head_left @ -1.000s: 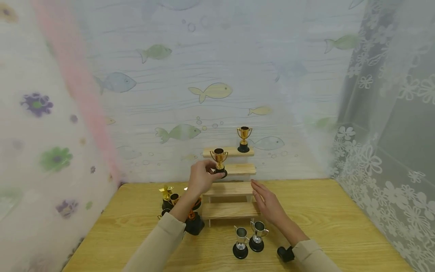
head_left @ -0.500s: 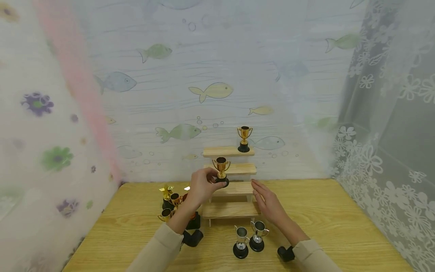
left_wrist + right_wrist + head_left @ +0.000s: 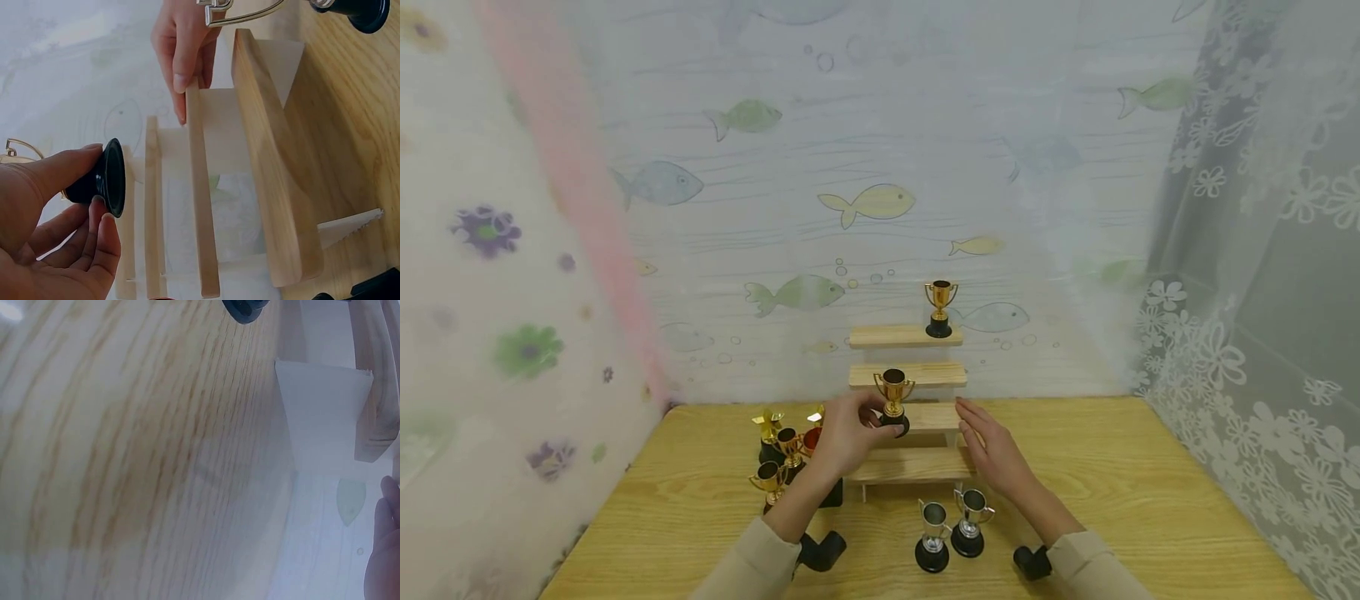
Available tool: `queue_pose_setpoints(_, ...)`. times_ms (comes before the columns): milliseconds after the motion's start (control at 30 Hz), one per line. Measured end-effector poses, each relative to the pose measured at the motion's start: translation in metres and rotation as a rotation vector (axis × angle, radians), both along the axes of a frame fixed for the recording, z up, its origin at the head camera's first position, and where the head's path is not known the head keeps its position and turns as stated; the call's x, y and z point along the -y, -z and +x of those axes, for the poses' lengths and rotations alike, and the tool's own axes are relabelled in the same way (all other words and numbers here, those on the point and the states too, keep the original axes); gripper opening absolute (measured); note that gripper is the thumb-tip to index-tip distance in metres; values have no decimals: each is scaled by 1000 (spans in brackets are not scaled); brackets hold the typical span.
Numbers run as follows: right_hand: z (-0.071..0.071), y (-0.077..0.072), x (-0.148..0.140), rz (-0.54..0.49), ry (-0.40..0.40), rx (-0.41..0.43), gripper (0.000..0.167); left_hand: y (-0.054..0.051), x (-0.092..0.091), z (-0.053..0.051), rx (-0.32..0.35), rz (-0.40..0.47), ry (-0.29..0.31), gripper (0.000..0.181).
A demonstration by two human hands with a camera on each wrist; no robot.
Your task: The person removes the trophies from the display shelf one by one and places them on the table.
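My left hand (image 3: 848, 435) pinches the black base of a small gold trophy cup (image 3: 893, 392), held upright in front of the stepped wooden stand (image 3: 917, 464). In the left wrist view, thumb and fingers are on that black base (image 3: 113, 178), and a gap shows between it and the stand's planks (image 3: 201, 206). With nearly straight fingers, my right hand (image 3: 996, 452) touches the right end of the stand's second step from the bottom. Another gold trophy cup (image 3: 940, 300) stands on the right of the top step.
Two silver trophy cups (image 3: 933, 533) stand on the table (image 3: 1112, 483) before the stand. Left of it, several gold trophies (image 3: 769, 479) are grouped, partly behind my left forearm. Dark objects lie near both wrists (image 3: 1032, 562). A fish-patterned curtain (image 3: 880, 125) hangs behind.
My left hand has lowered the gold trophy cup, from in front of the upper steps to the second step from the bottom, slightly rightward. My right hand has stayed in place.
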State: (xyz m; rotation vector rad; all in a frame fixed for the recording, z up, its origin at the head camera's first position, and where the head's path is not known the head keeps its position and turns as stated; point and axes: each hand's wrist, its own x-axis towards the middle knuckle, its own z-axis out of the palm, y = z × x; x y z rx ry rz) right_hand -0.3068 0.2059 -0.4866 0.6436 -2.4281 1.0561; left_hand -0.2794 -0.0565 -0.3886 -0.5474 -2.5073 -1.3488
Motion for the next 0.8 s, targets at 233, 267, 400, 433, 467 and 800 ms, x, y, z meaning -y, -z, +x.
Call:
queue_pose_setpoints(233,1,0,0,8,1,-2,43,10,1,8,43,3,34,37)
queue_pose_setpoints(267,1,0,0,8,2,-1,43,12,1,9,43,0,38,37)
queue_pose_setpoints(400,1,-1,0,8,8,-3,43,17,1,13,47,3,65,34)
queue_pose_setpoints(433,0,-1,-1,7,9,-7,43,19,1,14,51,7,75,33)
queue_pose_setpoints(467,0,-1,-1,6,12,-7,43,20,1,15,57,13,84,32)
queue_pose_setpoints(800,2,-2,1,8,6,-10,42,33,2,23,97,13,99,33)
